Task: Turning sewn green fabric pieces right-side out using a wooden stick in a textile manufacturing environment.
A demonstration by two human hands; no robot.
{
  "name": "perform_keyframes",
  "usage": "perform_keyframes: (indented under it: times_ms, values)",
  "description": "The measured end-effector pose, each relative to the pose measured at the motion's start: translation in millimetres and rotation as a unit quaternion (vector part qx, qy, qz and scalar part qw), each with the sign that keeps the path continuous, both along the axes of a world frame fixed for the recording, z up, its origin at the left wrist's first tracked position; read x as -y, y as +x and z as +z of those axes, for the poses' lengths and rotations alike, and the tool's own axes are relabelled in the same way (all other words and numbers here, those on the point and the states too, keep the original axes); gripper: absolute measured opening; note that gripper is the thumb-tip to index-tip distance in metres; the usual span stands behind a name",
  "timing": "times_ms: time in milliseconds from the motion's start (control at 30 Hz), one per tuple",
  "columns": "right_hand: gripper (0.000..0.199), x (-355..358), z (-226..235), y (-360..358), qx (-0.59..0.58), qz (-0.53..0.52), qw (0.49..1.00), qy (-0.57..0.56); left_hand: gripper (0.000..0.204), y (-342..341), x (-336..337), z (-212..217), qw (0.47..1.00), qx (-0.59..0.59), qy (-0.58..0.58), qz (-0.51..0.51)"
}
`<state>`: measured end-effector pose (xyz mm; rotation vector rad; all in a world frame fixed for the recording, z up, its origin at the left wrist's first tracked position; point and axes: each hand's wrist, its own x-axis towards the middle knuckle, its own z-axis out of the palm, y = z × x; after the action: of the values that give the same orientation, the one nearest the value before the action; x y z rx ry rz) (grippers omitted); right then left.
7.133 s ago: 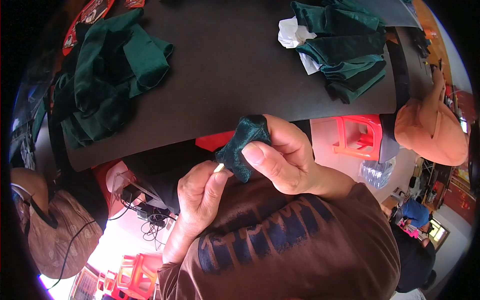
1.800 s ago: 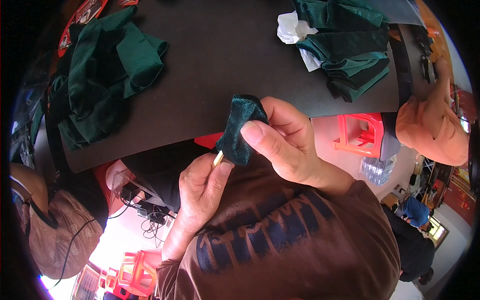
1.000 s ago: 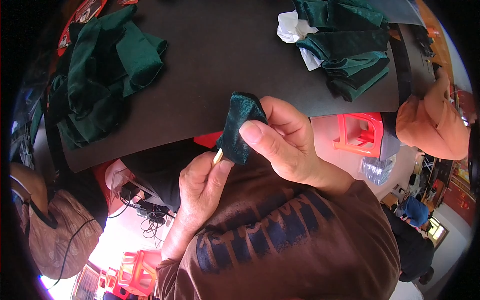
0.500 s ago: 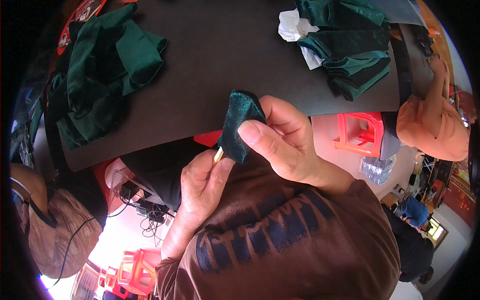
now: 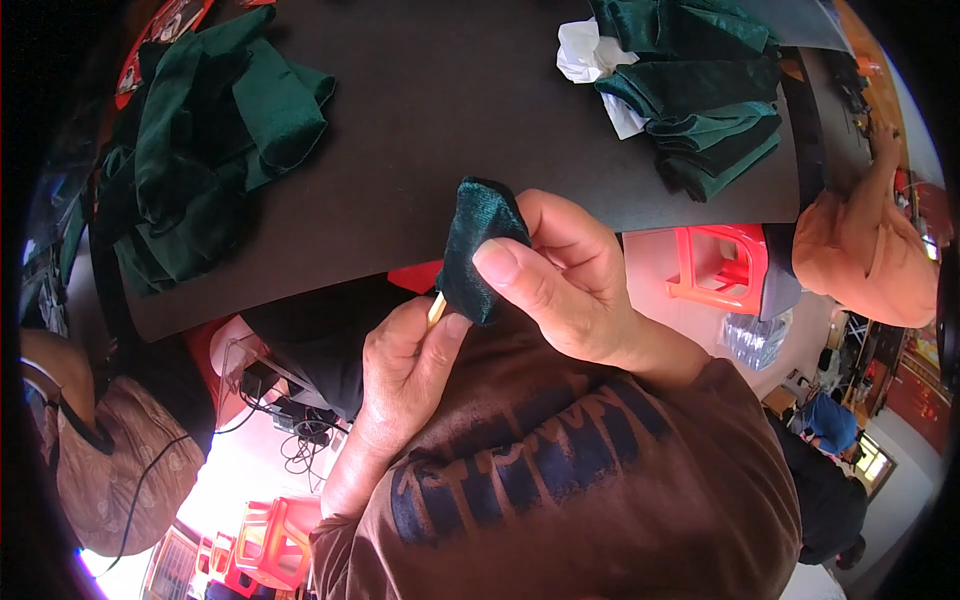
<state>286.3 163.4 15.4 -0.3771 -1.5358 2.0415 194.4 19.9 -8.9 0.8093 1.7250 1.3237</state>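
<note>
The small dark green velvet piece [image 5: 478, 245] is pinched between the thumb and bent fingers of the right hand [image 5: 560, 285], closed tightly on it. Just below the thumb, the left hand [image 5: 405, 375] closes its fingertips on a thin pale stick [image 5: 436, 309], whose tip touches the velvet. Beyond the fingers lies the black table [image 5: 450, 110], with green cloth heaps [image 5: 200, 150] at both sides.

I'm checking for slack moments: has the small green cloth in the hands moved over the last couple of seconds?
No. The cloth keeps its place at the black table's near edge, pinched by the right hand.
</note>
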Motion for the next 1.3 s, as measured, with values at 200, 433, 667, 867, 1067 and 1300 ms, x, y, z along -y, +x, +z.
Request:
perform_keyframes:
  times_ms: [200, 433, 667, 867, 1067, 1300]
  values:
    - [0.02, -1.2, 0.1, 0.6, 0.001, 0.001, 1.0, 0.013, 0.01, 0.3, 0.0, -0.5, 1.0, 0.0, -0.008, -0.005]
    - [0.019, -0.6, 0.9, -0.4, 0.005, 0.004, 1.0, 0.008, 0.009, 0.3, -0.2, -2.5, 1.0, 0.0, 0.004, -0.003]
    - [0.021, -0.4, -1.3, 0.8, 0.012, 0.003, 1.0, 0.02, 0.01, 0.7, 0.6, -4.3, 1.0, -0.004, 0.007, -0.007]
    - [0.022, -0.7, -2.4, 1.3, 0.01, -0.01, 0.999, 0.037, 0.011, 2.1, -0.5, -4.6, 1.0, -0.01, 0.008, -0.008]
    - [0.023, -0.5, -2.8, 0.7, 0.019, -0.011, 0.999, 0.042, 0.01, 0.9, -0.2, -5.5, 1.0, -0.007, 0.009, -0.004]
    - [0.022, -0.6, -4.3, -0.2, 0.004, -0.018, 0.998, 0.055, 0.01, 0.6, 0.3, -6.7, 1.0, -0.016, 0.015, -0.01]
